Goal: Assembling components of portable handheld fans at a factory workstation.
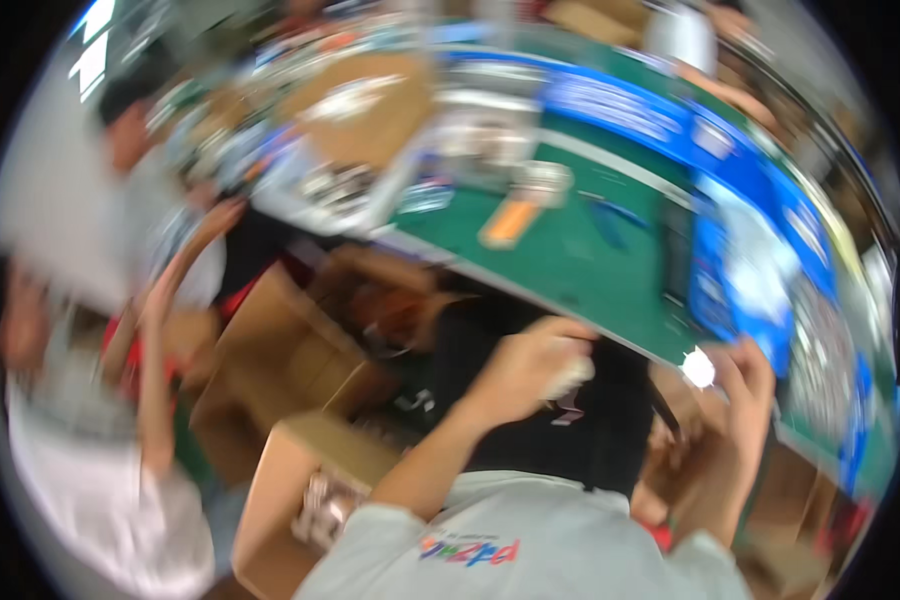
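Heavy motion blur leaves pale item (pixel 571 373) in left hand (pixel 518 378) too smeared to identify, white piece (pixel 698 368) by right hand (pixel 750 385) washed out, items (pixel 327 505) in open carton (pixel 278 470) unreadable, lower-left co-worker (pixel 105 510) cut off by dark rim.

Matt cardboard box (pixel 285 345), smooth tabletop (pixel 550 270), plastic blue bin (pixel 708 285), cloth shirt (pixel 560 530)
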Tool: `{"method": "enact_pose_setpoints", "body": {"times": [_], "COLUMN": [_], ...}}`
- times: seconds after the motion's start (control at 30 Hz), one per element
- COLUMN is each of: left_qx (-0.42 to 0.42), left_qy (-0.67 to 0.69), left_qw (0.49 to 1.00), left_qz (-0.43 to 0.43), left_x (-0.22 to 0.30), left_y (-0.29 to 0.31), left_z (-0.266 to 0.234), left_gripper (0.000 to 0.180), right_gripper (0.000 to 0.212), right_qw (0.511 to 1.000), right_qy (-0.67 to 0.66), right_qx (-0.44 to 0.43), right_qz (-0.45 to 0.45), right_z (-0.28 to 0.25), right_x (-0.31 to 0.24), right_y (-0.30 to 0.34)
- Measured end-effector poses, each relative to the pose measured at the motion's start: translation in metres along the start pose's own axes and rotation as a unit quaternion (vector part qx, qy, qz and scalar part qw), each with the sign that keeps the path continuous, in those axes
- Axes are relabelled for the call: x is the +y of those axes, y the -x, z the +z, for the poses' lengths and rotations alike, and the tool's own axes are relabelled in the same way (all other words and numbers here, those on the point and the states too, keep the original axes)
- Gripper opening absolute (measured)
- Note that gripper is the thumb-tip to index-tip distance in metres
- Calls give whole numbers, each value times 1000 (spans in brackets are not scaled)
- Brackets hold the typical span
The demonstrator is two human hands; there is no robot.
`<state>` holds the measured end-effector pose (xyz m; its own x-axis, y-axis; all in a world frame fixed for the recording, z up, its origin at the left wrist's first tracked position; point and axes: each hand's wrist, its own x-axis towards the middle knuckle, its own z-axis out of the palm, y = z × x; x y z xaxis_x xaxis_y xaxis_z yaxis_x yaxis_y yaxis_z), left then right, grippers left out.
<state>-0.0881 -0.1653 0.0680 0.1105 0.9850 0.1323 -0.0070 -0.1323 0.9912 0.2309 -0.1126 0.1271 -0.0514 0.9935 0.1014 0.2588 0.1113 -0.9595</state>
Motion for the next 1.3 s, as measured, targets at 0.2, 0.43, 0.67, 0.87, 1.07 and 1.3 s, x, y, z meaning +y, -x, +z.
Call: {"method": "enact_pose_setpoints", "body": {"times": [0.2, 0.43, 0.67, 0.87, 1.07, 1.3], "left_qx": [50, 11, 63, -37, -2, 38], "left_qy": [53, 33, 9, -5, -85, -96], "left_qw": [997, 999, 997, 998, 996, 994], "left_qz": [-22, -39, -37, -44, -20, 21], "left_x": [-60, -40, -46, -29, 42, 48], "left_y": [-52, -79, -57, -40, 49, 92], "left_z": [66, 120, 169, 93, 89, 83], "left_gripper": [55, 58, 60, 41, 30, 30], "right_gripper": [10, 10, 8, 37, 44, 27], "right_qw": [998, 966, 935, 930, 962, 962], "right_qy": [12, -19, -35, -29, -15, -24], "right_qx": [57, 257, 352, 367, 272, 256], "right_qz": [26, 17, -38, -1, -34, -93], "right_z": [-118, -277, -391, -312, -375, -263], "right_x": [39, 56, 98, 115, 223, 111], "right_y": [-61, -44, -80, -1, 15, 22]}}
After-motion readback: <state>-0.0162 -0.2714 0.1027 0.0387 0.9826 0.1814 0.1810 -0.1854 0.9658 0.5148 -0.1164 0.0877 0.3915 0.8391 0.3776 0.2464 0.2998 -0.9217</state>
